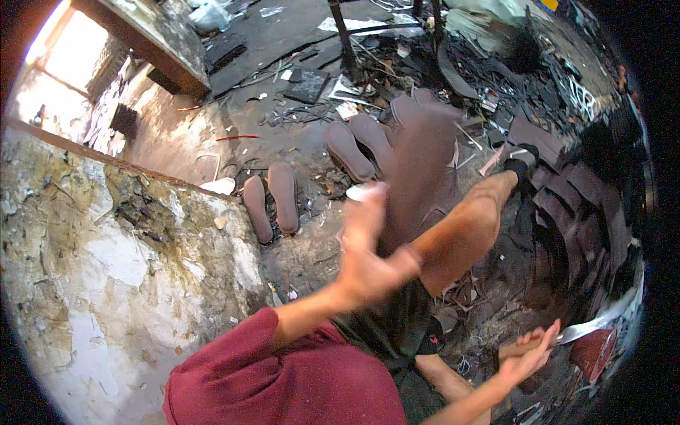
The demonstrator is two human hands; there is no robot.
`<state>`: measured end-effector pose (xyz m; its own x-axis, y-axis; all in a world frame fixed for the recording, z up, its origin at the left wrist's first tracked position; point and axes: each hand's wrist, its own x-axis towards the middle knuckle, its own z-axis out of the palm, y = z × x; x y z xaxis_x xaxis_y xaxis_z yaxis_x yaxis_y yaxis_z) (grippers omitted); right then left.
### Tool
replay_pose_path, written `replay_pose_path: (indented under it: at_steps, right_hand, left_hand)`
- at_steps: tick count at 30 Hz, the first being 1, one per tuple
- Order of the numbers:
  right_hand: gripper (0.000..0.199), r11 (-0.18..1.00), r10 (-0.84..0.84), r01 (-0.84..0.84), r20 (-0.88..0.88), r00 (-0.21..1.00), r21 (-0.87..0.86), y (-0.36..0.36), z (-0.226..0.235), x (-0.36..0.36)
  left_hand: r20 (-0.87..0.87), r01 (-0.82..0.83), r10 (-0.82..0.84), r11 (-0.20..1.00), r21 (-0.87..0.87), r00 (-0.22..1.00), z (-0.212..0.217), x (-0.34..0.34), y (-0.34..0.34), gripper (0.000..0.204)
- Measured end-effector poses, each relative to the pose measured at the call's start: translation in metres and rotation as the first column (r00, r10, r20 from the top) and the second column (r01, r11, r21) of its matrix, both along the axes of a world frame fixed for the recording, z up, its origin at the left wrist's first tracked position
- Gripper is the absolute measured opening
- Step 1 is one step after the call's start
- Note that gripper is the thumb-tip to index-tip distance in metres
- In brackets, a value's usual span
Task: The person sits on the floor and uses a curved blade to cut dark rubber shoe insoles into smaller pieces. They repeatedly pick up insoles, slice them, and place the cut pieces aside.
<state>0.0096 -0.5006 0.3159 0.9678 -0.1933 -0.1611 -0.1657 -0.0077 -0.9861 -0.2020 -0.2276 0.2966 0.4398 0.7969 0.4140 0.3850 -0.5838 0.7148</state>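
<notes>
My left hand (372,265), blurred by motion, has its fingers and thumb apart. Just beyond it a brown shoe sole (421,166) hangs over my raised leg, also smeared. The hand lies beside the sole's lower edge, and no grip on it shows. At lower right my right hand (525,360) is closed round the wooden handle of a knife (601,319), its pale blade pointing right. Beneath the blade is a red, cup-shaped object (593,353).
Two soles (282,198) lie beside the stained wall (127,283) at left. More soles (347,150) lie ahead. Overlapping brown sheet pieces (567,202) are heaped at right. Dark scraps (308,85) and thin posts (341,35) stand farther off. My bare leg (464,237) crosses the middle.
</notes>
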Motion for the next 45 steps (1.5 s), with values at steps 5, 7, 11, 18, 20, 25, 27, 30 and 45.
replay_pose_path:
  at_steps: [5, 7, 11, 18, 20, 25, 27, 30, 45]
  right_hand:
    - [0.043, 0.888, 0.017, -0.149, -0.291, 0.957, -0.436, -0.183, -0.098, 0.036]
    - [0.039, 0.935, -0.007, -0.096, -0.288, 0.958, -0.343, -0.204, -0.104, 0.029]
    - [0.041, 0.941, -0.085, 0.006, -0.22, 0.972, -0.338, -0.159, -0.051, 0.028]
    - [0.02, 0.99, -0.094, 0.089, -0.038, 0.995, -0.108, -0.098, -0.099, 0.117]
    - [0.018, 0.978, -0.205, 0.203, 0.077, 0.976, 0.036, -0.073, -0.124, 0.169]
    - [0.032, 0.863, -0.485, 0.492, 0.088, 0.87, -0.109, -0.08, -0.153, 0.305]
    - [0.035, 0.829, -0.554, 0.548, 0.027, 0.832, 0.109, -0.036, -0.142, 0.306]
    - [0.032, 0.849, -0.393, 0.403, -0.102, 0.914, 0.342, -0.029, -0.114, 0.258]
    - [0.025, 0.959, 0.052, -0.051, 0.002, 0.999, 0.278, -0.109, 0.023, -0.053]
  left_hand:
    - [-0.217, -0.793, 0.775, 0.609, 0.003, 0.594, -0.177, -0.147, 0.159, 0.08]
    - [-0.348, -0.799, 0.781, 0.587, 0.128, 0.518, -0.24, -0.216, 0.17, 0.072]
    - [-0.818, -0.653, 0.381, 0.758, 0.009, 0.432, -0.306, -0.255, 0.157, 0.072]
    - [-0.578, -0.765, 0.636, 0.643, 0.03, 0.511, -0.311, -0.298, 0.191, 0.057]
    - [-0.465, -0.686, 0.719, 0.672, 0.279, 0.516, -0.301, -0.269, 0.19, 0.048]
    - [-0.102, -0.228, 0.221, 0.971, -0.071, 0.97, -0.183, -0.06, 0.144, 0.033]
    - [0.095, -0.067, 0.093, 0.966, -0.248, 0.991, -0.104, 0.009, 0.114, 0.033]
    - [0.318, 0.24, -0.161, 0.944, -0.227, 0.934, -0.026, 0.088, 0.046, 0.034]
    - [0.406, 0.575, -0.424, 0.43, -0.696, 0.809, 0.012, 0.167, -0.102, 0.043]
